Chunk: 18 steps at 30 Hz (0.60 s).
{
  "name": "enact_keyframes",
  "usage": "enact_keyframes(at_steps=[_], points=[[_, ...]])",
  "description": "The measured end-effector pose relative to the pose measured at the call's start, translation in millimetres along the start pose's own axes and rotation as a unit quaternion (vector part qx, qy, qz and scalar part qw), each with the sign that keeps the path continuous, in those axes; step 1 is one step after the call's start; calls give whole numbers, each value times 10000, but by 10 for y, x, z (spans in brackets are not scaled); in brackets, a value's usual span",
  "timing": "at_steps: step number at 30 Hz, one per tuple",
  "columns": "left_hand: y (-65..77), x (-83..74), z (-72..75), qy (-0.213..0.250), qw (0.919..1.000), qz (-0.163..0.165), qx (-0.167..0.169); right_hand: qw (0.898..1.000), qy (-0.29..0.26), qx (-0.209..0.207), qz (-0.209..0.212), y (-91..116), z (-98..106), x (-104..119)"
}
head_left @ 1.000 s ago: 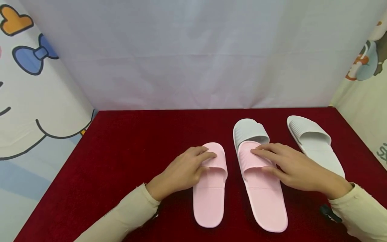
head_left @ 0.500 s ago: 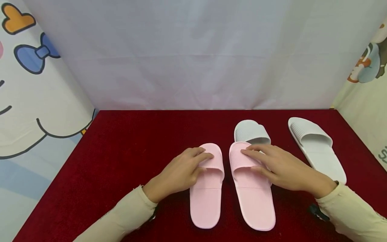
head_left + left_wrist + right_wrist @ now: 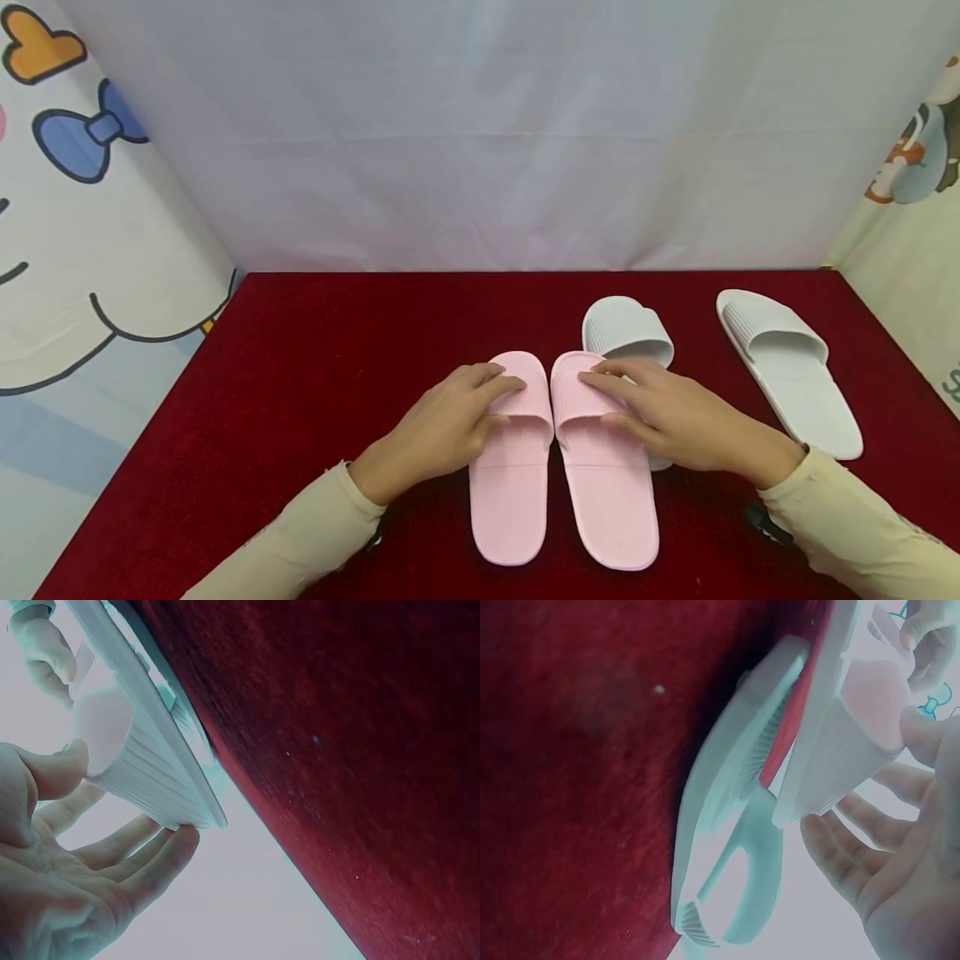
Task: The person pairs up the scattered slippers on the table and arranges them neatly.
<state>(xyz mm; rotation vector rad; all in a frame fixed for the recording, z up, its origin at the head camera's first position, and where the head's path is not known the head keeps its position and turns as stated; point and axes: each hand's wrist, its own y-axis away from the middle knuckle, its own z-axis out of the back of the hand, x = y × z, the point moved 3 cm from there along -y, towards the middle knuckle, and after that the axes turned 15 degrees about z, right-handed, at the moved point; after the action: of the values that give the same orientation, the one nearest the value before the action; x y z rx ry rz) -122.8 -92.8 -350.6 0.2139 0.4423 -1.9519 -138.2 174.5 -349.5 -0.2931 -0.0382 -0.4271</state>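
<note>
Two pink slippers lie side by side in the head view, toes pointing away and their strap sides touching. My left hand point(image 3: 442, 421) grips the left pink slipper point(image 3: 510, 508) by its ribbed strap, thumb at the strap's opening and fingertips on top. With the same kind of hold, my right hand point(image 3: 667, 408) has the right pink slipper point(image 3: 611, 517). In the right wrist view this slipper point(image 3: 832, 757) is held above the red cloth, over a white slipper point(image 3: 727, 825). That white slipper point(image 3: 622, 323) is partly hidden by the pink one and my hand.
A second white slipper point(image 3: 802, 383) lies angled at the right on the red cloth point(image 3: 337, 358). Behind the table hangs a pale curtain point(image 3: 480, 142). Printed cartoon panels stand at the left point(image 3: 97, 250) and right sides.
My right hand has moved left with its pink slipper, from over the white slipper to touching the other pink one. My left hand and its slipper have shifted slightly left.
</note>
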Motion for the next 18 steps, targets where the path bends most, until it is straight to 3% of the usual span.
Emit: enact_keyframes(at_steps=[18], points=[[46, 121, 28, 53, 9997, 212, 114, 9998, -112, 14, 159, -162, -80, 46]])
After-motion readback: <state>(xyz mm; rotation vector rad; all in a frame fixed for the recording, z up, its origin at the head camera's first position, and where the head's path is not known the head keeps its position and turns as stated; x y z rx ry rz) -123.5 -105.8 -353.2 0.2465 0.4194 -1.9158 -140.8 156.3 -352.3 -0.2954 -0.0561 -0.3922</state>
